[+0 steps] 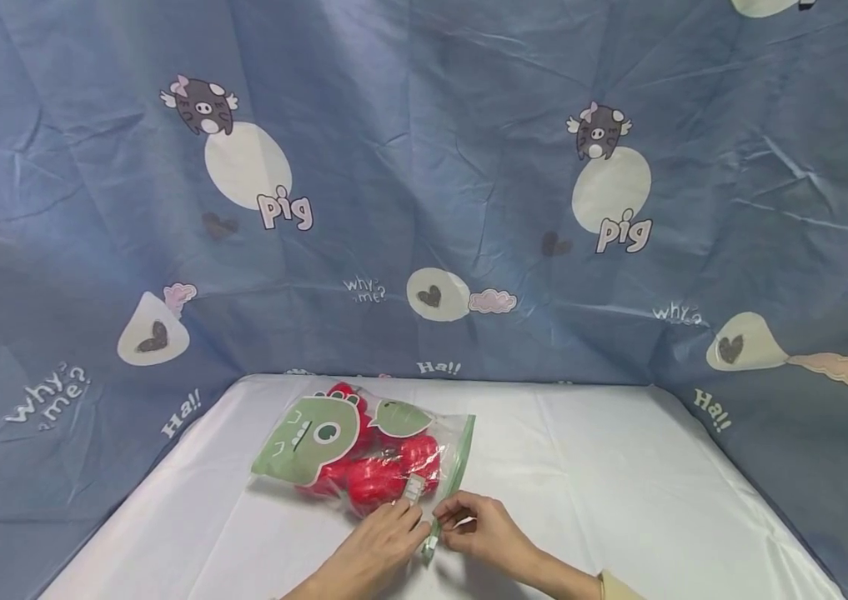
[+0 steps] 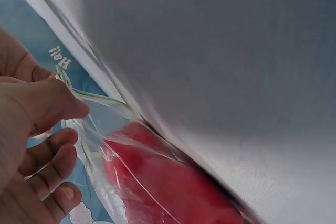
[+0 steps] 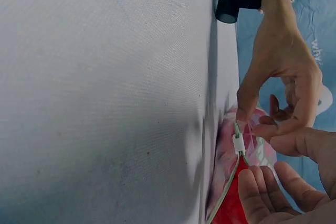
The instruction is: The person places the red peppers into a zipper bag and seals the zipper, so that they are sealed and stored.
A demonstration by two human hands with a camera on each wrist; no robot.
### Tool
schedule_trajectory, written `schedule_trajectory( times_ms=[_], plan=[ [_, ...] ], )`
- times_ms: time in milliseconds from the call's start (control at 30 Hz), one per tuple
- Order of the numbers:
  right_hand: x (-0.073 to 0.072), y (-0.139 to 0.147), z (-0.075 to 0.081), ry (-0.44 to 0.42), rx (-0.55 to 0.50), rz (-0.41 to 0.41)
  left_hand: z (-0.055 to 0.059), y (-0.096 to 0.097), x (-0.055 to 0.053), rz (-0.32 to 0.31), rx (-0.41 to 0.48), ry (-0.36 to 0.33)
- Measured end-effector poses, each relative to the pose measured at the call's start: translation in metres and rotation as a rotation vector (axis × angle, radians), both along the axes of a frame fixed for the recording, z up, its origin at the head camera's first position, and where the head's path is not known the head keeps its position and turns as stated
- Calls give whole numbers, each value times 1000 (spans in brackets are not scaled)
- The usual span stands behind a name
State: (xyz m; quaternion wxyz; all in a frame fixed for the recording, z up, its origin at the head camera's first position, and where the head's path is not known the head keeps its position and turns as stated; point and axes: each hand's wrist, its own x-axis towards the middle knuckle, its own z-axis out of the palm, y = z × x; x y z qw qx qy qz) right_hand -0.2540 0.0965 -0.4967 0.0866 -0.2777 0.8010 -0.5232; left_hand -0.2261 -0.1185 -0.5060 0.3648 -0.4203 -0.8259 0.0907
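Observation:
A clear zip bag with a green cartoon monster print lies on the white cloth, bulging with red objects. Its green zip edge faces right, and a small white slider sits close to the near corner. My left hand pinches the clear film at that corner, thumb over the plastic. From the right, my right hand grips the zip edge with bent fingers, its fingertips by the slider. In the right wrist view the two hands nearly meet around the slider.
White cloth covers the table. A blue curtain with pig prints hangs behind and along both sides. A black wrist camera is strapped to the left wrist, below a pale sleeve.

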Motion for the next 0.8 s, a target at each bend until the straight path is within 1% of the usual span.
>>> schedule_trajectory(
  times_ms=[100, 267, 333, 400, 500, 633, 733, 800],
  plan=[
    [0, 0, 0, -6, -7, 6, 0, 0, -1, -5, 10, -2],
    [1, -1, 0, -35, -16, 26, -1, 2, -2, 4, -18, -16],
    [1, -1, 0, -35, -19, 31, 0, 2, -2, 1, -26, -25],
    [1, 0, 0, -17, -12, 37, 2, 1, -1, -5, -19, -41],
    [0, 1, 0, 25, 4, 47, 5, -2, 1, -13, 25, -97],
    [-1, 2, 0, 78, 21, 64, 9, -6, 2, -40, 130, -179],
    [-1, 1, 0, 121, 29, 79, 9, -9, 1, -63, 196, -201],
    [0, 0, -2, 167, 36, 91, 9, -10, 1, -75, 227, -197]
  ],
)
